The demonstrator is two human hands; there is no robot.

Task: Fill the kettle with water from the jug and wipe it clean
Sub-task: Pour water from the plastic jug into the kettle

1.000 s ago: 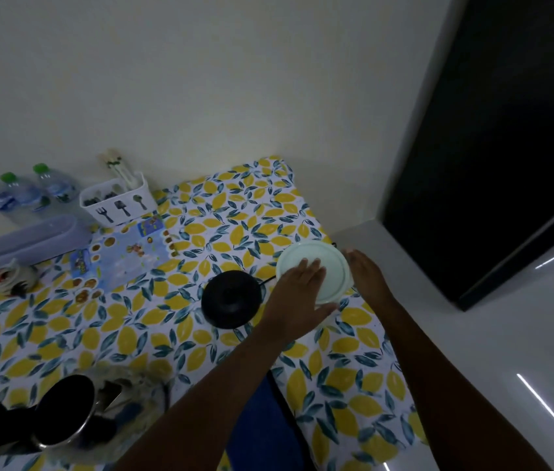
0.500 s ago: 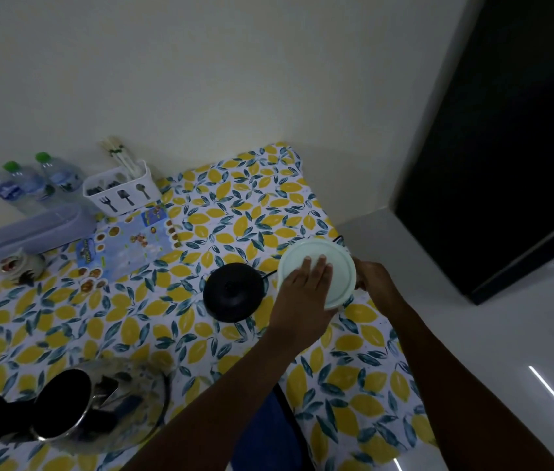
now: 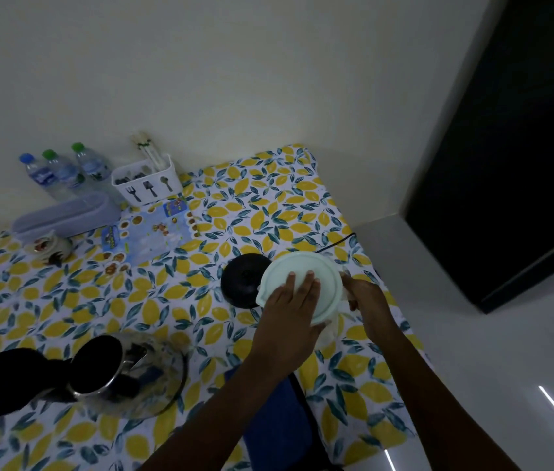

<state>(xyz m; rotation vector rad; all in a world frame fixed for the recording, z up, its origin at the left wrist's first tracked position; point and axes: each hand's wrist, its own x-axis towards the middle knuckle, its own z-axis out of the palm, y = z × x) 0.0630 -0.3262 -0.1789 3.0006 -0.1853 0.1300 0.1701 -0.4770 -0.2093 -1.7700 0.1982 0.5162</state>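
Note:
A jug with a pale green round lid (image 3: 316, 277) stands near the right edge of the lemon-print table (image 3: 153, 307). My left hand (image 3: 292, 307) lies flat on the lid, fingers together. At the jug's right side my right hand (image 3: 367, 300) is closed on its handle. The steel kettle (image 3: 126, 375) sits at the front left with its black lid flipped open. Its round black base (image 3: 241, 280) lies just left of the jug, cord running off to the right. A blue cloth (image 3: 275, 426) lies under my left forearm.
Against the wall stand three water bottles (image 3: 61, 171), a white cutlery holder (image 3: 146, 185), a long lilac container (image 3: 65, 215) and a small ornament (image 3: 48, 248). A picture mat (image 3: 153, 232) lies mid-table. The table's right edge drops to a pale floor; a dark doorway is at right.
The jug has shifted slightly toward me and left, now overlapping the kettle base. My right hand has closed round the handle; my left hand stays on the lid.

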